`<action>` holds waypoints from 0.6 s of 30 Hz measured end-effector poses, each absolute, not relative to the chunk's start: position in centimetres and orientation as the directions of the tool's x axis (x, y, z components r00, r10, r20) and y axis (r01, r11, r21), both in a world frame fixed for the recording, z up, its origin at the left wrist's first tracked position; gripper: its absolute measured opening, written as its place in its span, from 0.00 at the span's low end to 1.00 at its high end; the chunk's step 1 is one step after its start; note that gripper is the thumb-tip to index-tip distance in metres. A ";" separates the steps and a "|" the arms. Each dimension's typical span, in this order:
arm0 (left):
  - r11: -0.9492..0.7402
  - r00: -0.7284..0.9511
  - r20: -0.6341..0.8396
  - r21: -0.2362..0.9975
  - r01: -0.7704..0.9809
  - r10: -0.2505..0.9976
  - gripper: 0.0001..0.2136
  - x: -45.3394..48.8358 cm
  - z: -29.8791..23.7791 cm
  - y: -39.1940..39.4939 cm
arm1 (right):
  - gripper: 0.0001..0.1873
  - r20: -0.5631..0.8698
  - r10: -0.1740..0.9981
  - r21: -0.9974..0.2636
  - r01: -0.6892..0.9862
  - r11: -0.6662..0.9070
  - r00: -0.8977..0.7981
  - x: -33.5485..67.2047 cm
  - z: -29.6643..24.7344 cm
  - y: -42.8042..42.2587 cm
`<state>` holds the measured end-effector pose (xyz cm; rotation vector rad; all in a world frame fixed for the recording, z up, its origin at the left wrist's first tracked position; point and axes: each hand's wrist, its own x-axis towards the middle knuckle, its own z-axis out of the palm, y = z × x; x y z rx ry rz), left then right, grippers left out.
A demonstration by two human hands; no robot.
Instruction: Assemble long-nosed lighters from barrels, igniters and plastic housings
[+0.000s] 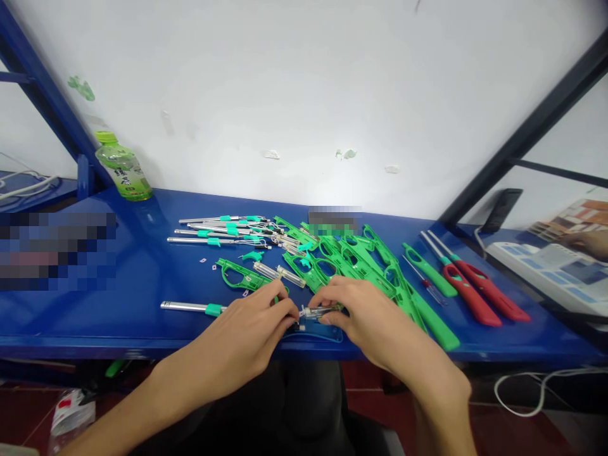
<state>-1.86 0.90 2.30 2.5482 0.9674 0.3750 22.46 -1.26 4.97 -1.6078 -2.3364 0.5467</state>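
Note:
Near the desk's front edge, my right hand (356, 310) grips a small clear lighter fuel tank (318, 311) with a valve at its left end. Just left of that valve, the fingers of my left hand (261, 323) are pinched together; what they hold is too small to make out. A metal lighter tube (185, 306) with a teal sleeve runs under my left hand. Beneath the tank lies a blue curved piece (323, 332), partly covered. Beyond my hands are two more clear tanks (291, 277) and a green lighter handle shell (242, 276).
Several metal tubes with teal sleeves (213, 233) lie at the back. A pile of green handle shells (361, 259) spreads right of centre. Farther right are a screwdriver (430, 288) and two red lighters (475, 297). A green bottle (124, 168) stands at back left.

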 end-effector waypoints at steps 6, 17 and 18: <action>-0.668 0.712 0.119 0.479 0.569 0.692 0.14 -1.6 2.3 0.9 | 0.13 -0.010 0.936 -0.441 0.841 0.313 -0.353 22.3 5.0 -1.4; -0.676 0.722 0.147 0.512 0.530 0.677 0.18 -2.0 2.1 1.3 | 0.13 -0.012 0.941 -0.436 0.849 0.300 -0.339 22.0 5.5 -1.5; -0.674 0.720 0.145 0.512 0.532 0.679 0.17 -1.9 2.1 1.4 | 0.13 -0.012 0.941 -0.436 0.848 0.300 -0.339 22.0 5.5 -1.5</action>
